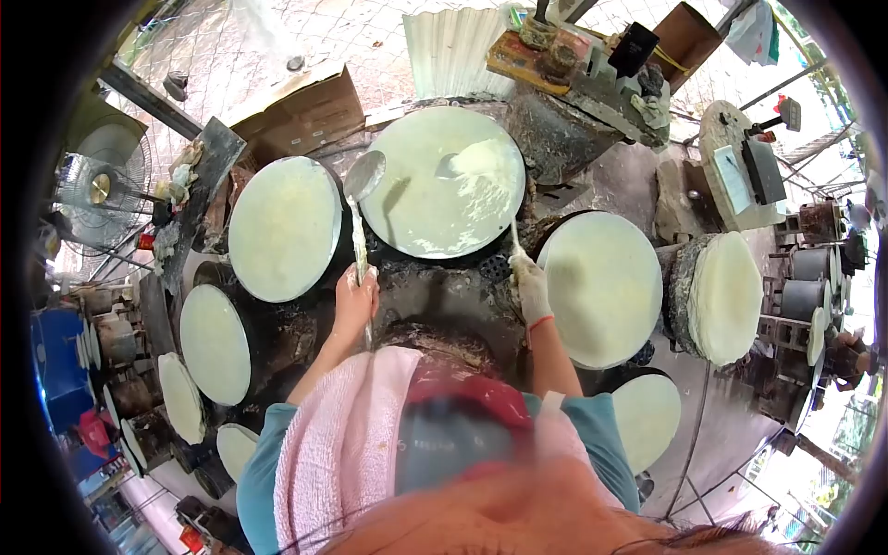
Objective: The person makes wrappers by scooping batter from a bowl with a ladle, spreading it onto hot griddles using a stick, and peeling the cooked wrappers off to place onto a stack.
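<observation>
My left hand (355,301) is closed round the long, batter-smeared handle of a metal ladle (366,174). The ladle's bowl is over the left edge of a large round pan (416,190) with a pale surface. White batter (488,176) lies in an uneven patch on the pan's right side. My right hand (529,287), in a whitish glove with a red band at the wrist, grips a thin pale stick (515,233) at the pan's lower right rim. The stick's far end is hard to make out.
More round pale-topped pans flank me, including one at left (285,229) and one at right (601,289). A cardboard box (301,116) stands behind the left pan. A fan (102,185) is at far left; a cluttered stand (583,83) is at the back right.
</observation>
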{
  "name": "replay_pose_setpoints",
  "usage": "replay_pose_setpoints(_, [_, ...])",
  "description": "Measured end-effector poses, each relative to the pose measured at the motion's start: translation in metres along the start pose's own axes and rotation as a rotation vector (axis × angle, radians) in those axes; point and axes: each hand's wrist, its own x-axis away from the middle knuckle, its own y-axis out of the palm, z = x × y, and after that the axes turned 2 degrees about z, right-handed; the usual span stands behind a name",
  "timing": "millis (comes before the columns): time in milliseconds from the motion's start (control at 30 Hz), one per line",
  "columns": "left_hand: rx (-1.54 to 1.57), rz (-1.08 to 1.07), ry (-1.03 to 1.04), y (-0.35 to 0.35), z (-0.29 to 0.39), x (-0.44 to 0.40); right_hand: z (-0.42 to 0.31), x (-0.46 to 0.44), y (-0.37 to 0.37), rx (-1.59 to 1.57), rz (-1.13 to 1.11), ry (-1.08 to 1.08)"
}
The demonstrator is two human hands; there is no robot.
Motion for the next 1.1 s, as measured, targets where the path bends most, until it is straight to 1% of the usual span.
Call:
replay_pose_setpoints(100, [-0.051, -0.011, 0.043, -0.002, -0.003, -0.013, -0.002, 0.010, 0.008, -0.019, -0.211, 0.134])
replay_pose_setpoints(133, [-0.044, -0.032, 0.038, -0.001, -0.002, -0.021, -0.001, 0.011, 0.012, 0.061, -0.222, 0.073])
replay_pose_setpoints(233, [-0.070, -0.123, 0.064, 0.004, 0.010, -0.061, -0.020, 0.013, -0.003, 0.213, -0.138, -0.047])
replay_pose_setpoints(267, [-0.073, -0.147, 0.045, 0.009, 0.013, -0.082, -0.014, -0.002, -0.007, 0.215, -0.090, -0.126])
replay_pose_setpoints(300, [-0.077, -0.173, 0.025, 0.016, 0.016, -0.104, -0.019, -0.001, 0.000, 0.174, -0.050, -0.044])
replay_pose_setpoints(367, [-0.073, -0.286, 0.051, 0.031, 0.026, -0.148, -0.021, 0.005, 0.009, 0.269, -0.122, -0.007])
replay_pose_setpoints(467, [-0.044, -0.432, 0.000, 0.060, 0.037, -0.206, -0.005, 0.034, 0.027, 0.248, -0.110, -0.083])
replay_pose_setpoints(500, [-0.022, -0.468, -0.017, 0.069, 0.037, -0.219, -0.001, 0.050, 0.027, 0.319, -0.087, -0.093])
replay_pose_setpoints(567, [0.012, -0.527, -0.079, 0.071, 0.031, -0.229, 0.047, 0.051, 0.018, 0.330, 0.055, -0.368])
replay_pose_setpoints(633, [0.016, -0.597, -0.163, 0.070, 0.024, -0.227, 0.068, 0.069, 0.044, 0.177, 0.347, -0.383])
replay_pose_setpoints(667, [0.048, -0.671, -0.220, 0.061, 0.011, -0.231, 0.074, 0.078, 0.061, 0.171, 0.353, -0.189])
replay_pose_setpoints(700, [0.058, -0.679, -0.269, 0.052, 0.005, -0.224, 0.066, 0.093, 0.095, 0.126, 0.327, -0.152])
replay_pose_setpoints(767, [0.063, -0.657, -0.357, 0.036, 0.014, -0.191, 0.081, 0.084, 0.142, -0.239, 0.122, 0.120])
replay_pose_setpoints(800, [0.162, -0.633, -0.426, 0.028, 0.008, -0.187, 0.061, 0.092, 0.164, -0.217, 0.081, 0.190])
replay_pose_setpoints(833, [0.225, -0.633, -0.450, 0.019, 0.001, -0.185, 0.060, 0.090, 0.169, -0.258, 0.017, 0.208])
replay_pose_setpoints(900, [0.357, -0.624, -0.525, -0.002, -0.012, -0.188, 0.045, 0.099, 0.167, -0.167, 0.080, 0.044])
replay_pose_setpoints(933, [0.343, -0.617, -0.588, -0.009, -0.014, -0.189, 0.048, 0.101, 0.167, -0.199, 0.157, -0.039])
replay_pose_setpoints(1000, [0.420, -0.672, -0.661, -0.019, -0.023, -0.192, 0.058, 0.103, 0.169, -0.241, 0.306, -0.196])
replay_pose_setpoints(1100, [0.439, -0.705, -0.713, -0.017, -0.021, -0.185, 0.070, 0.091, 0.200, -0.132, 0.096, 0.053])
